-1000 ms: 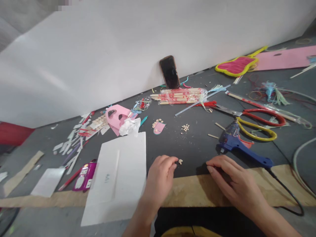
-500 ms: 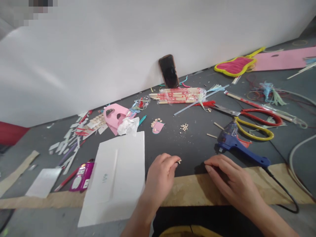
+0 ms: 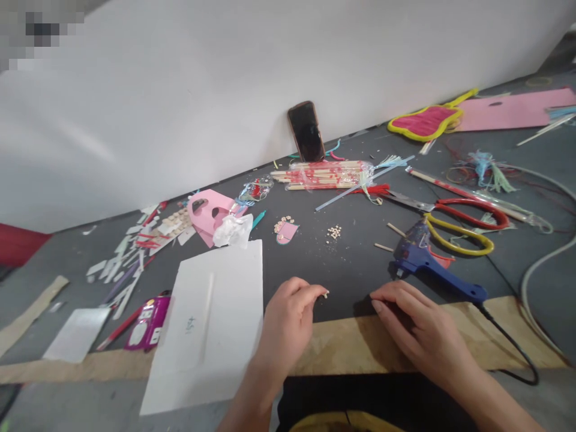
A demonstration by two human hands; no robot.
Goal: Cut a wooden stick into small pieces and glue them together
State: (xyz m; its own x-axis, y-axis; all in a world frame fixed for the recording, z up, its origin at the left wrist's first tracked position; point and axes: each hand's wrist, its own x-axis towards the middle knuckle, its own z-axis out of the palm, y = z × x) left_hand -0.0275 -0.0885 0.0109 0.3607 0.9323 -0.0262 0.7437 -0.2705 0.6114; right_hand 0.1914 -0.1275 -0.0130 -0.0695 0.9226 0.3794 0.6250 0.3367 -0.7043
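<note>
My left hand (image 3: pixel 292 318) is closed in a pinch at the near part of the dark table, with small pale bits (image 3: pixel 326 294) at its fingertips. To the right, my right hand (image 3: pixel 414 315) rests near the table's front edge, thumb and forefinger almost together; whatever they may hold is hidden or too small to see. Beyond my hands lie a small pile of pale beads (image 3: pixel 333 232) and a pink rounded piece (image 3: pixel 287 231) with pale pieces along its upper left. A blue glue gun (image 3: pixel 416 258) lies just past my right hand.
Scissors (image 3: pixel 468 219) with red and yellow handles lie behind the glue gun, whose cord runs right. A white board (image 3: pixel 207 330) is left of my left hand. Wrapped sticks (image 3: pixel 324 174) lie before a phone (image 3: pixel 306 131) leaning on the wall. A pink mask (image 3: pixel 209 210) sits back left.
The view has shifted slightly. Fewer pale bits show at my left fingertips, which stay pinched. My right hand looks the same.
</note>
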